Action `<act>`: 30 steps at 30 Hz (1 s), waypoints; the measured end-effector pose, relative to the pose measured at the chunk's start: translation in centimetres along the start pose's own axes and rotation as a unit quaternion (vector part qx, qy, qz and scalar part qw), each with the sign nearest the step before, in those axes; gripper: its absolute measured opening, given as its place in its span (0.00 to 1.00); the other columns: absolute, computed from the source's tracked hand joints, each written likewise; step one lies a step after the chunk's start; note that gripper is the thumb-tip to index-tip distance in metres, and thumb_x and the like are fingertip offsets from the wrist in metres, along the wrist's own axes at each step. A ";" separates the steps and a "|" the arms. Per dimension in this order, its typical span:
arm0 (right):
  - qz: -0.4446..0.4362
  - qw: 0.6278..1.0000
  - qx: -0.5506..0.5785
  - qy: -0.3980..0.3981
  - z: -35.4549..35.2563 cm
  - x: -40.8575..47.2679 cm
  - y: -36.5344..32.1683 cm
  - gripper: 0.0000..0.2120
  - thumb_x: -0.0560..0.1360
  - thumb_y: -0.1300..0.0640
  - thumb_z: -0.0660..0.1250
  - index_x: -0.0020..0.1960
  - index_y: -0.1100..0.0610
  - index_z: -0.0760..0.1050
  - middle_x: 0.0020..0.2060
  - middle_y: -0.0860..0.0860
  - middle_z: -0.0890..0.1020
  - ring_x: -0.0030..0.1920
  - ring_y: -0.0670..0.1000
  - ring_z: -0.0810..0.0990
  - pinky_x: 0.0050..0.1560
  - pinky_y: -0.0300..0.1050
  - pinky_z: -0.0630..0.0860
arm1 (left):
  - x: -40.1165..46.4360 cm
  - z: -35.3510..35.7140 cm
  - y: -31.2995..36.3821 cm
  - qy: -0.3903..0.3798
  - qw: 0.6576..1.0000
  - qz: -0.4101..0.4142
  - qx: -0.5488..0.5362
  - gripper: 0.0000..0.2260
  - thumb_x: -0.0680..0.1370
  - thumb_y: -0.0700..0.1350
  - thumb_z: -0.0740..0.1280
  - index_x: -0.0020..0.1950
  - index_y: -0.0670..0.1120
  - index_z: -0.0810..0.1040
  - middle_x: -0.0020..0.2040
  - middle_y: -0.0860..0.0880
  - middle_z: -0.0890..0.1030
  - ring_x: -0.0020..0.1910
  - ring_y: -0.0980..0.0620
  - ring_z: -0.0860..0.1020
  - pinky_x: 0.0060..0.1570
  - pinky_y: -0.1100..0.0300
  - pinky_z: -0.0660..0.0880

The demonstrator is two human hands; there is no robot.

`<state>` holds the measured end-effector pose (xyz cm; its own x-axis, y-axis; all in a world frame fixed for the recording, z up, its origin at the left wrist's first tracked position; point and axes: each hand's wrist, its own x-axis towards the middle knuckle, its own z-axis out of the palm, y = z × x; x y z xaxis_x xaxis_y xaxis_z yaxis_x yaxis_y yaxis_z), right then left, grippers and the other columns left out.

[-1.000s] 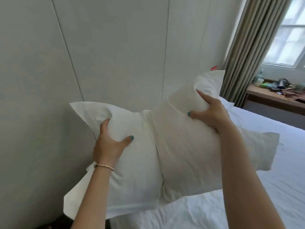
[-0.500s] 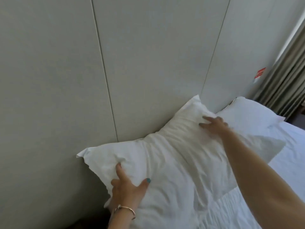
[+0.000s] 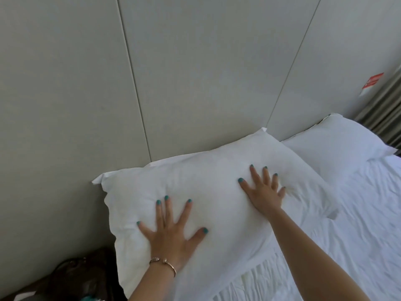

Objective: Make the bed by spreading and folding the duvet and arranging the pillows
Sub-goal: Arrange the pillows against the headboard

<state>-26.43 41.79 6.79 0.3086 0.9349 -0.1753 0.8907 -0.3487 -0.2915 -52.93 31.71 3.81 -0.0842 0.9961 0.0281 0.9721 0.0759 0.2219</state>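
A white pillow (image 3: 212, 177) lies at the head of the bed against the panelled wall. My left hand (image 3: 171, 233) rests flat on its near left part, fingers spread wide. On the pillow's right part my right hand (image 3: 263, 189) also presses down flat with fingers apart. A second white pillow (image 3: 334, 142) lies to the right, touching the first one's far corner. The white duvet (image 3: 358, 224) covers the bed on the right, wrinkled.
Pale wall panels (image 3: 195, 72) rise directly behind the pillows. A dark bag (image 3: 82, 276) sits low at the left beside the bed. A red sticker (image 3: 373, 80) and a curtain (image 3: 384, 118) are at the far right.
The pillow, held up in both hands a second ago, has been laid down against the wall. Both hands let go of it and now press flat on top.
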 end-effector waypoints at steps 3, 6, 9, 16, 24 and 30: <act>-0.016 0.999 -0.013 -0.027 0.5 0.1 -0.7 0.36 0.71 0.23 0.46 0.75 0.31 0.40 0.78 0.44 0.41 0.77 0.56 0.37 0.72 0.67 0.42 | 0.1 0.5 -1.1 -0.074 0.997 -0.018 0.012 0.35 0.66 0.80 0.40 0.70 0.72 0.34 0.78 0.50 0.36 0.76 0.49 0.35 0.64 0.27 0.41; -0.023 0.999 -0.012 -0.033 0.2 0.2 -1.2 0.36 0.72 0.24 0.46 0.75 0.32 0.41 0.78 0.44 0.42 0.78 0.56 0.38 0.72 0.66 0.41 | 0.6 -0.8 -1.1 -0.105 0.994 -0.024 0.016 0.36 0.67 0.79 0.41 0.71 0.72 0.35 0.79 0.50 0.39 0.77 0.48 0.37 0.64 0.27 0.41; -0.045 0.999 -0.020 -0.003 0.5 -0.7 -0.2 0.33 0.74 0.27 0.45 0.76 0.34 0.41 0.78 0.45 0.42 0.78 0.55 0.38 0.74 0.64 0.41 | 1.0 -2.7 -0.3 -0.074 0.996 -0.013 0.037 0.35 0.68 0.78 0.42 0.73 0.69 0.50 0.76 0.46 0.58 0.76 0.43 0.52 0.64 0.27 0.40; -0.082 0.995 -0.045 0.023 1.1 -3.2 2.1 0.28 0.78 0.33 0.43 0.76 0.34 0.38 0.78 0.44 0.41 0.78 0.53 0.39 0.76 0.57 0.41 | 4.6 -2.1 3.0 -0.041 0.998 0.024 0.041 0.33 0.70 0.76 0.39 0.74 0.69 0.42 0.79 0.51 0.45 0.77 0.41 0.42 0.62 0.28 0.35; -0.102 0.993 -0.050 -0.016 -0.6 -2.0 2.8 0.28 0.77 0.31 0.45 0.75 0.32 0.42 0.78 0.41 0.43 0.78 0.50 0.40 0.76 0.54 0.42 | 11.3 -4.5 8.3 -0.153 0.988 -0.011 0.027 0.37 0.73 0.73 0.47 0.78 0.57 0.49 0.77 0.42 0.56 0.73 0.36 0.56 0.67 0.37 0.56; -0.057 0.998 -0.033 -0.016 -3.5 2.2 5.0 0.25 0.79 0.34 0.44 0.75 0.30 0.44 0.78 0.40 0.44 0.78 0.48 0.40 0.76 0.56 0.41 | 14.2 -0.9 17.1 -0.141 0.982 0.114 0.045 0.35 0.73 0.73 0.44 0.77 0.63 0.41 0.79 0.41 0.44 0.76 0.36 0.43 0.68 0.31 0.41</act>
<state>-20.11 42.33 8.19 0.1945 0.9650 -0.1757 0.9399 -0.2346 -0.2481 -37.68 47.08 8.90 0.1898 0.9596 -0.2078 0.9751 -0.1596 0.1537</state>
